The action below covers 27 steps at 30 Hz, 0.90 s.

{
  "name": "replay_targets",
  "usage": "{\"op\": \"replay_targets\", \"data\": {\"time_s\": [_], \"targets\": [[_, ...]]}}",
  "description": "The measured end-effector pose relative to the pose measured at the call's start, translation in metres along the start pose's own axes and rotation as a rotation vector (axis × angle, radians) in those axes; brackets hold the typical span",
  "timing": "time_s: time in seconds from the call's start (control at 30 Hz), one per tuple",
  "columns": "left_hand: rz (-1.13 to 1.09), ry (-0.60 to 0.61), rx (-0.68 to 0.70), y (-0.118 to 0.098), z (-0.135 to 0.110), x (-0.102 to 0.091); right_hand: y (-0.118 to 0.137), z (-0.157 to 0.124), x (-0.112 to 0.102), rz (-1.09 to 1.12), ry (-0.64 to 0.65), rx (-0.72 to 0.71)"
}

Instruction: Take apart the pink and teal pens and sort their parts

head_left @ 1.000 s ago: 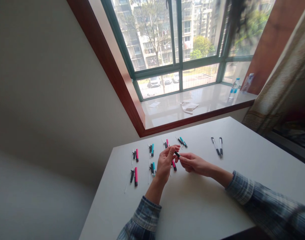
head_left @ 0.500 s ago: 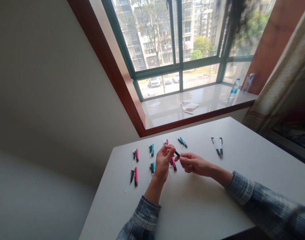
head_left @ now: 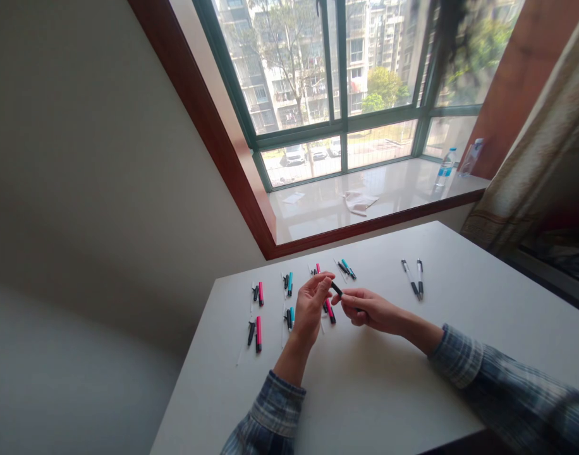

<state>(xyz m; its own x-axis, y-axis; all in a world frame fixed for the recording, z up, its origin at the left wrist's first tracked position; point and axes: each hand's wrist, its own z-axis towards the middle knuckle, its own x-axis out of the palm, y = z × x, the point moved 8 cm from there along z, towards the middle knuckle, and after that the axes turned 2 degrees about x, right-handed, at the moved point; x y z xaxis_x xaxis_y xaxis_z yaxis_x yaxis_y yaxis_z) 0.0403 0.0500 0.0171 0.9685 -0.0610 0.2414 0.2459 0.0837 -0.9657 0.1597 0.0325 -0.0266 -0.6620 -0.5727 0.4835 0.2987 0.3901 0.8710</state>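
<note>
black marker cap (head_left: 336, 289) has shifted up, pinched in right hand (head_left: 368, 311).

A marker piece (head_left: 336, 289) was between the left hand (head_left: 311, 309) and right hand (head_left: 368, 311), more markers (head_left: 260, 294) left of them, two pens (head_left: 411, 279) right, on the table (head_left: 365, 392).

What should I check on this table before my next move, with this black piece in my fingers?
Black piece pinched by the right hand: ok.
Left hand gripping it too: cannot tell; its fingertips are right at the piece.
Pink marker clear of the left hand: cannot tell; it lies right beside it.
Rows of pink and teal markers lying flat on the white table: ok.
Two white pens away from both hands: ok.
</note>
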Motion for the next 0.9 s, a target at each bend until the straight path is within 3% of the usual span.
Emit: {"op": "replay_targets", "data": {"time_s": [0.27, 0.53, 0.7, 0.8, 0.9], "targets": [[0.039, -0.042, 0.076, -0.005, 0.001, -0.002, 0.000, 0.005, -0.010, -0.159, -0.065, -0.069], [0.040, -0.024, 0.049, 0.000, 0.000, -0.002, -0.008, 0.007, -0.012, -0.102, -0.037, -0.049], [-0.051, -0.102, 0.037, 0.000, 0.003, -0.012, -0.004, 0.005, -0.012, -0.158, -0.049, -0.055], [-0.057, -0.172, 0.028, 0.000, 0.005, -0.020, 0.000, 0.004, -0.016, -0.247, -0.117, -0.084], [0.127, -0.159, 0.099, -0.008, 0.004, -0.017, 0.013, 0.000, -0.024, -0.347, -0.254, -0.151]]}}
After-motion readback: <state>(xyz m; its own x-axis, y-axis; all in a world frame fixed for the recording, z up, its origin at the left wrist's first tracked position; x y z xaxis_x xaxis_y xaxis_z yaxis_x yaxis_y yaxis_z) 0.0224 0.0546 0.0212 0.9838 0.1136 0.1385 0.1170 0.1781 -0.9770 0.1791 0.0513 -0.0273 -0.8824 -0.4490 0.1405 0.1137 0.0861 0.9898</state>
